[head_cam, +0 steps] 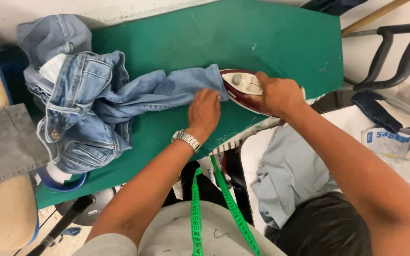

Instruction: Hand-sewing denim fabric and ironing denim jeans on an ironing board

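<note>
- Underneath everything lies an ironing board with a smooth green cover, flecked with lint and loose threads, set slantwise across the view against a pale wall.
- Off its far end stand a black tubular handle and a wooden pole; a pale blue cloth and a black plastic bag lie lower down beside the board.
- Light blue denim jeans sit bunched at the board's other end, waistband and pale pocket lining turned outward, one leg stretched along the cover.
- The left hand rests flat, fingers spread, pressing that leg's hem to the cover; a metal watch circles its wrist.
- The right hand is closed around the handle of a maroon and cream iron, whose pointed nose touches the hem just beside the left hand.
- A bright green measuring tape hangs over the person's grey shirt.
</note>
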